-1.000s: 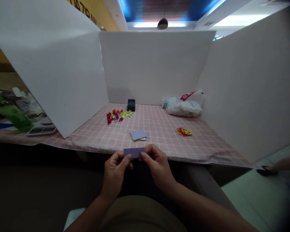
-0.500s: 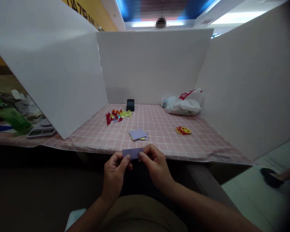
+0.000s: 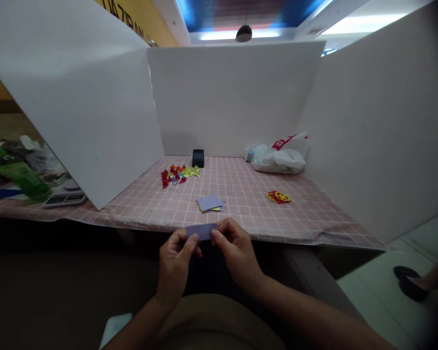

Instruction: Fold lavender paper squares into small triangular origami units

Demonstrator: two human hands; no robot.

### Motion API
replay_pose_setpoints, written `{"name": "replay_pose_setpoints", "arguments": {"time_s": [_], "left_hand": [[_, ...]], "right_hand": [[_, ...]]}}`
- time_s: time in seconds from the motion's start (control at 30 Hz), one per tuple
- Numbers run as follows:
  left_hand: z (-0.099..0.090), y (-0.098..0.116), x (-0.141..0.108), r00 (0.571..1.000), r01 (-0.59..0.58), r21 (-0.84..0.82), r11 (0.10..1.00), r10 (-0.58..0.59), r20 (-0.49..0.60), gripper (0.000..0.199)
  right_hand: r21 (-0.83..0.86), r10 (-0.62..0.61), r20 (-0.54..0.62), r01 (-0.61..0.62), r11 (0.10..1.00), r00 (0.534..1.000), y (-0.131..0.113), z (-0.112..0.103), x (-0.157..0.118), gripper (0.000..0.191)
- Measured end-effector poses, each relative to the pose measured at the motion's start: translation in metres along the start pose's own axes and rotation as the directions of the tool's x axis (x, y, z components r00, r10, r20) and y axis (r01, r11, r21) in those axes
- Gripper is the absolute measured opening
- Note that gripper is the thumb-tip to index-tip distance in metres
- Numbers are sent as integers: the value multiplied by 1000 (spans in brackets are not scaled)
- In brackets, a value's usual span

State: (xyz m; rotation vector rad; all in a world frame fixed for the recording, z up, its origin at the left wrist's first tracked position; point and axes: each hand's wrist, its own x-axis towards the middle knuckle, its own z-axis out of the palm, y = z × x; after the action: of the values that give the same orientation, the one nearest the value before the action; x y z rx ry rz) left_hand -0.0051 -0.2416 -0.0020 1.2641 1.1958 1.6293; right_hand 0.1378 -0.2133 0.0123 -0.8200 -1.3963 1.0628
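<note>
A small purple piece of paper (image 3: 201, 231), a narrow rectangle that looks folded, is held level just off the table's front edge. My left hand (image 3: 177, 260) pinches its left end between thumb and fingers. The right end is pinched the same way by my right hand (image 3: 237, 250). Just beyond my fingers, on the pink checked tablecloth (image 3: 241, 218), lies a stack of paper squares (image 3: 209, 203), purple on top with yellow edges showing beneath.
Several small folded paper pieces (image 3: 178, 175) in red, orange and yellow lie back left, near a black object (image 3: 198, 158). Yellow and red cut-outs (image 3: 278, 197) lie right, a plastic bag (image 3: 279, 159) behind. White panels (image 3: 237, 97) enclose the table; a scale (image 3: 64, 198) and green bottle (image 3: 20, 177) stand left.
Both hands keep their pinch on the purple paper, with no clear change in its shape. The whole view has shifted very slightly. At the far right, a person's foot appears slightly lower.
</note>
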Motion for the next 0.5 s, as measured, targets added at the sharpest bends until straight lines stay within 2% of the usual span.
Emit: {"name": "replay_pose_setpoints", "arguments": {"time_s": [0.13,0.23,0.33,0.4,0.5], "left_hand": [[0,2,1,1000,2,1,1000,-2,-8,25],[-1,4,3,999,52,-41,998,-52,-10,17],[-2,6,5,994,107,-70,992,-109,-24,29],[-2,7,6,992,120,-45,992,-121,-27,32],[-3,8,5,994,103,17,995,-102,-32,24]], "right_hand": [[-11,-4,16,4,1000,1000,1,0,0,22],[-48,-13,32,15,999,999,2,0,0,22],[-74,-32,48,36,997,998,3,0,0,22],[-79,-41,57,45,996,998,4,1,0,21],[-91,-47,61,52,995,997,5,1,-1,21]]}}
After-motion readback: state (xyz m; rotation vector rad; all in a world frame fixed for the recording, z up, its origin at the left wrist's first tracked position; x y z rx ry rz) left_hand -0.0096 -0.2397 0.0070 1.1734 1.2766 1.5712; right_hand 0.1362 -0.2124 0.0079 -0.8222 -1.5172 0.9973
